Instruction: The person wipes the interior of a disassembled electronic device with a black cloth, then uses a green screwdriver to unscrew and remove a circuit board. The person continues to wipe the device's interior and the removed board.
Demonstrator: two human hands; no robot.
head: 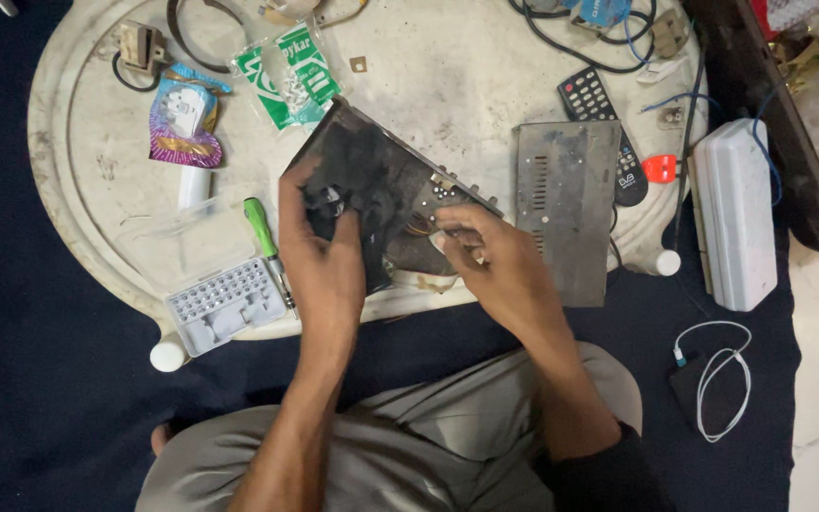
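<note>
- Head view, nearest first: I see my left hand (pixel 326 248) clamped on the near-left edge of the dusty box (pixel 381 194), fingers curled over its rim, the box tilted up off the tray (pixel 68 190).
- My right hand (pixel 490 261) pinches closed on something pale at the box's near-right corner; I cannot tell whether it is a cloth or a part.
- The box sits mid-tray, its lower edge near the tray's front lip. If my left grip slackens, I judge it could slide off toward my lap.
- The screwdriver (pixel 265 237) lies just beside my left wrist, with the bit case (pixel 223 303) below it near the tray edge. A nudge of the forearm might roll the driver or tip the case over the lip.
- The metal cover (pixel 566 209) lies just right of my right hand, overhanging the tray's edge; an elbow swing could knock it down.
- Farther off, the remote (pixel 604 118) and cables (pixel 571 38) crowd the back; dragging the box that way risks snagging a wire.
</note>
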